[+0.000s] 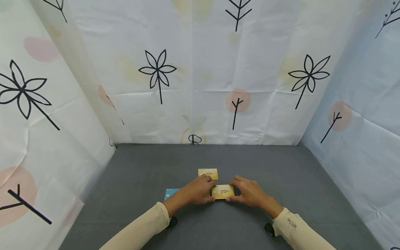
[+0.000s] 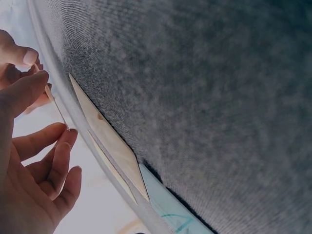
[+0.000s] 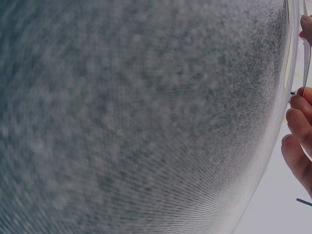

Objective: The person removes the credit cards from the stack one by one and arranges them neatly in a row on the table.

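A yellow card [image 1: 223, 191] with small dark print is held up between both hands. My left hand [image 1: 200, 190] grips its left side, thumb below and fingers above. The right hand [image 1: 250, 192] pinches the opposite side the same way. Seen edge-on in the left wrist view, the held card [image 2: 57, 108] is a thin strip above the table. A second yellow card [image 1: 207, 173] lies just beyond the left fingers, partly covered by them. Beside the left forearm, a blue card [image 1: 170, 193] is half hidden. The left wrist view also has a pale card [image 2: 109, 134] lying near the blue one.
A grey cloth-covered table [image 1: 200, 225] spreads around the hands. White patterned fabric walls [image 1: 200, 69] with flower and twig drawings close it in at the back and both sides. Dark round objects [image 1: 269, 229] sit by the sleeve cuffs.
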Demonstrator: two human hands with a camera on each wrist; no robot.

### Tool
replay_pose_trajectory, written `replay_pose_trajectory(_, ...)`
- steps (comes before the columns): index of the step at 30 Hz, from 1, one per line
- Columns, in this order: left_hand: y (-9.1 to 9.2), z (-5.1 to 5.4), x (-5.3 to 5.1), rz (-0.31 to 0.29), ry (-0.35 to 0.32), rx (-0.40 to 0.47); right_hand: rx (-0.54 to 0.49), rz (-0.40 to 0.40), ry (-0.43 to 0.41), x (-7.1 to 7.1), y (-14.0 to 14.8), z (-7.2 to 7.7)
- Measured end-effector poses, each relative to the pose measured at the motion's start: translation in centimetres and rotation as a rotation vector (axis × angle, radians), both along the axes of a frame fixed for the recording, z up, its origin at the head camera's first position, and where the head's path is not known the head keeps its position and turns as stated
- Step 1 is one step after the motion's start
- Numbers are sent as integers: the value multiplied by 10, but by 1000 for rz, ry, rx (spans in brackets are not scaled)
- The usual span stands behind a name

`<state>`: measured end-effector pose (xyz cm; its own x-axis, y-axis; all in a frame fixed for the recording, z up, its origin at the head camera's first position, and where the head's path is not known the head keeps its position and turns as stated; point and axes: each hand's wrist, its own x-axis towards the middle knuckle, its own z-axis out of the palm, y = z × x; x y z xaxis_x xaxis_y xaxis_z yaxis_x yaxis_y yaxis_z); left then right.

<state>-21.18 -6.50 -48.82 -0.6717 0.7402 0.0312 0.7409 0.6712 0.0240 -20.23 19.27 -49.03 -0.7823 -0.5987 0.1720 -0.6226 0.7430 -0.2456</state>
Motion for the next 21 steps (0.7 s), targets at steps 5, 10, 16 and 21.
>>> replay_pose_trajectory(5, 1, -1, -1, 13, -5, -17, 1, 7, 1, -1, 0, 0)
replay_pose_trajectory(10, 2, -1, -1, 14, -7, -20, -12, 14, 22, 1, 0, 0)
replay_pose_trajectory(16, 3, -2, -2, 16, -18, -12, -26, 15, 44, 1, 1, -2)
replay_pose_trajectory(21, 2, -4, -3, 20, -10, -16, -3, 11, 17, 1, 0, -2)
